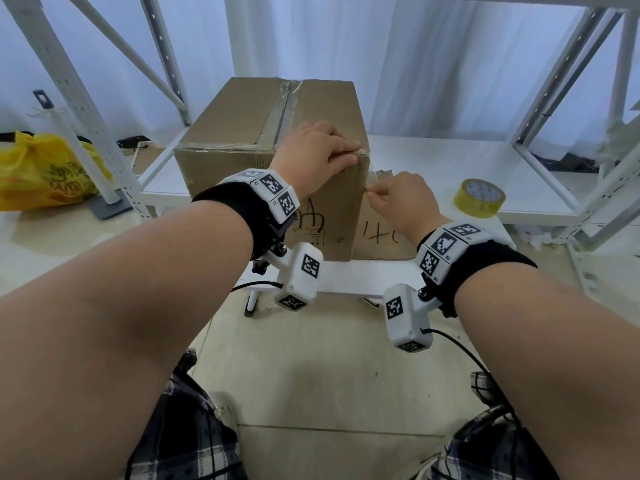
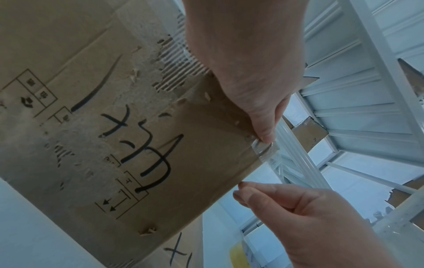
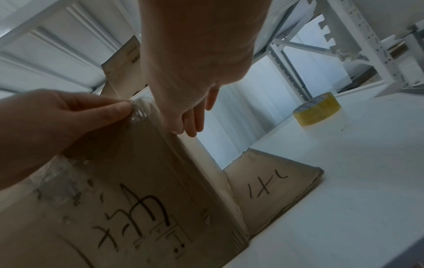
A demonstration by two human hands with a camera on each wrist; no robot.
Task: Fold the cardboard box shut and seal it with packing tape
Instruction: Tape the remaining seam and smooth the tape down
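Observation:
The brown cardboard box [image 1: 242,126] stands on the white shelf [image 1: 450,161], its top flaps down and clear tape running along the seam. My left hand [image 1: 351,154] lies on the box's near right top corner, fingers flat on top. Its thumb [image 2: 263,136] presses a clear tape strip [image 2: 273,159] onto the edge. My right hand [image 1: 372,192] pinches the strip's free end just below, beside the box's right front edge. In the right wrist view the right hand [image 3: 190,127] hangs by that edge and the left hand [image 3: 128,110] presses crumpled tape [image 3: 140,112].
A yellowish packing tape roll [image 1: 479,198] lies on the shelf to the right. A flat cardboard piece [image 1: 384,237] with marker writing leans behind the box's right side. White rack posts flank the shelf. A yellow bag [image 1: 38,171] sits on the floor at left.

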